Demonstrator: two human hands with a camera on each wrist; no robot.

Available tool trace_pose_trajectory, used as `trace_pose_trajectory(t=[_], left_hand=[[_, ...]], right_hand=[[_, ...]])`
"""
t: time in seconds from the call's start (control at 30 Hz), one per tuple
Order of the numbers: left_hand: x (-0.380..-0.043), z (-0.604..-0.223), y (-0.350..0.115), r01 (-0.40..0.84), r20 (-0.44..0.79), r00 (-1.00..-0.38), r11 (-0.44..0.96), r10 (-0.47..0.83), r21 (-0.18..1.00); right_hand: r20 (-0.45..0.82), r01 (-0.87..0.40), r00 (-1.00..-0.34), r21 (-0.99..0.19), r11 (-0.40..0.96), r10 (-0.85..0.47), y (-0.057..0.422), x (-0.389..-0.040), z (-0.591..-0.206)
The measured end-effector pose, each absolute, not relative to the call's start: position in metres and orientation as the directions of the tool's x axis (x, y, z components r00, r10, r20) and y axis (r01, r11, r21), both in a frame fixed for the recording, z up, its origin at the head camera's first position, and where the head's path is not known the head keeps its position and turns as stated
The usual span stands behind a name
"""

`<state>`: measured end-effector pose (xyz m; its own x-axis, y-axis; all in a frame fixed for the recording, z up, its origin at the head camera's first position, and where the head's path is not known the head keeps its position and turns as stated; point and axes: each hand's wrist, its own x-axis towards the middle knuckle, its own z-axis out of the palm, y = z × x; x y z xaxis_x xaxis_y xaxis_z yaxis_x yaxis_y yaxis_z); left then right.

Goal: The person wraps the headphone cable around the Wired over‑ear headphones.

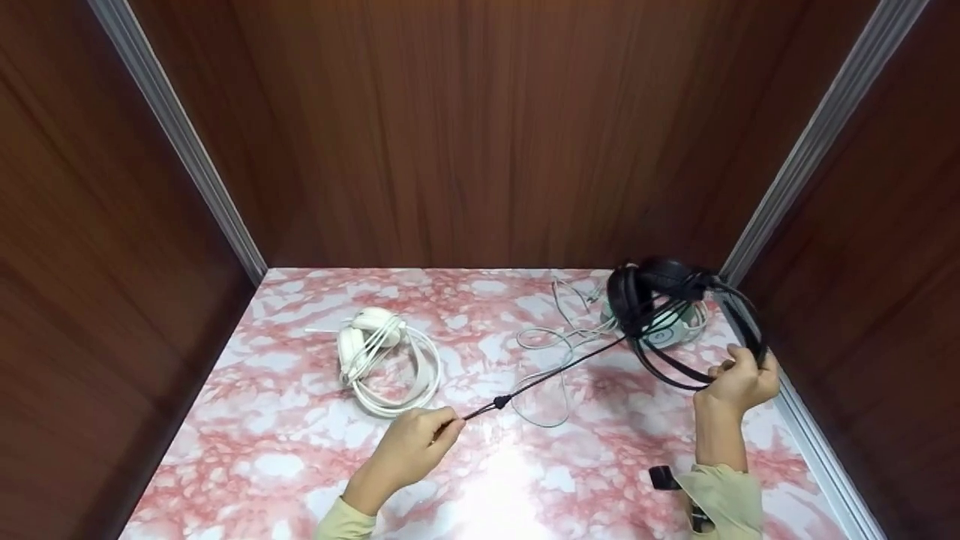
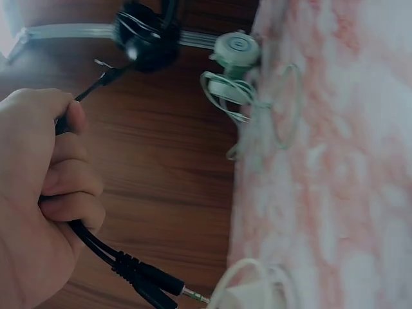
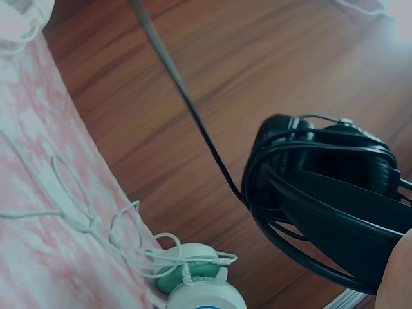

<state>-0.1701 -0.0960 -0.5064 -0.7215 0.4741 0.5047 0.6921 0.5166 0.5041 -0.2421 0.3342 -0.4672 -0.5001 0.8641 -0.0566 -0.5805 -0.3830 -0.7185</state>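
Observation:
Black headphones [image 1: 660, 277] hang above the table's right side, with black cable wound around the ear cups. My right hand [image 1: 739, 381] grips their headband. A straight length of black cable [image 1: 562, 369] runs from the ear cups down to my left hand [image 1: 416, 442], which holds its end part in curled fingers. In the left wrist view a black splitter with a jack plug [image 2: 154, 277] sticks out below that hand. Behind and below the black pair lie green-and-white headphones [image 1: 664, 332], partly hidden. In the right wrist view the black ear cups [image 3: 322, 154] are wrapped in several cable turns.
White headphones [image 1: 386, 360] with their cable wound around them lie on the left of the red-and-white table [image 1: 277, 465]. A loose pale cable [image 1: 544, 425] spreads across the middle right. Brown wooden panels [image 1: 480, 135] stand on the back and both sides.

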Motion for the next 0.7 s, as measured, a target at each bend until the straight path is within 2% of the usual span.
trace_pose_trajectory(t=[0.17,0.33,0.43,0.57,0.7], left_hand=[[-0.163,-0.456,-0.101,0.795,0.638,-0.591,0.491,0.493,0.357],[-0.168,-0.403,-0.105,0.870,0.719,-0.421,0.471,0.552,0.148],[-0.176,-0.373,-0.105,0.888,0.724,-0.350,0.457,0.594,0.054],[-0.193,-0.338,-0.103,0.908,0.705,-0.323,0.416,0.632,0.042],[-0.219,-0.315,-0.102,0.917,0.653,-0.362,0.381,0.666,0.120]], right_hand=[[0.087,-0.499,-0.574,-0.825,-0.264,0.814,0.329,-0.244,-0.472],[0.200,-0.377,-0.696,-0.919,-0.114,0.690,0.321,-0.247,-0.470],[0.237,-0.300,-0.778,-0.954,-0.014,0.582,0.316,-0.248,-0.467],[0.277,-0.254,-0.885,-0.961,0.112,0.375,0.305,-0.248,-0.462],[0.301,-0.295,-0.952,-0.951,0.094,0.054,0.292,-0.246,-0.459]])
